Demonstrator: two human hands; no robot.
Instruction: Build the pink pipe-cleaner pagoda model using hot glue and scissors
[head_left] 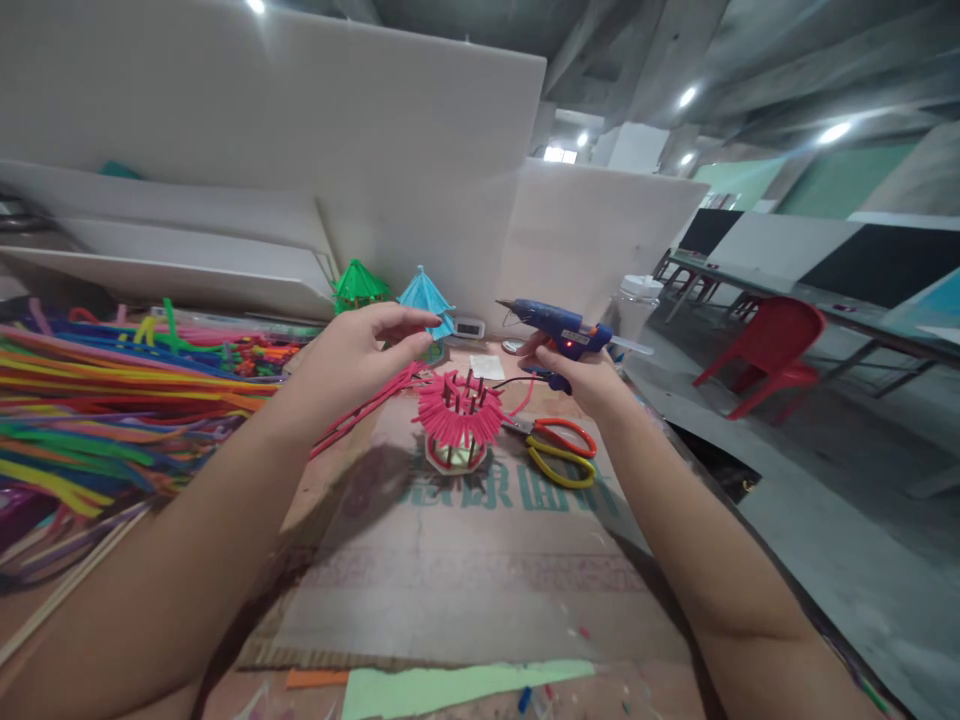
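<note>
My right hand (574,372) grips a blue hot glue gun (551,320) by its handle; a small red light glows on it and its nozzle points left. A clear glue stick (632,344) pokes out of the back. My left hand (375,340) hovers with thumb and fingers apart, nothing visible between them. Below and between the hands stands a small pavilion-like model (459,415) with a ring of pink pipe-cleaner pieces and dark posts rising through it. Scissors (559,455) with orange and yellow handles lie to its right, blades partly hidden.
Bundles of coloured pipe cleaners (90,400) fill the left side. Behind my left hand are a green-roofed model (358,283) and a blue-roofed one (421,290). Cardboard (465,570) covers the table. White boards (420,150) stand behind; a clear jar (637,300) is at the right edge.
</note>
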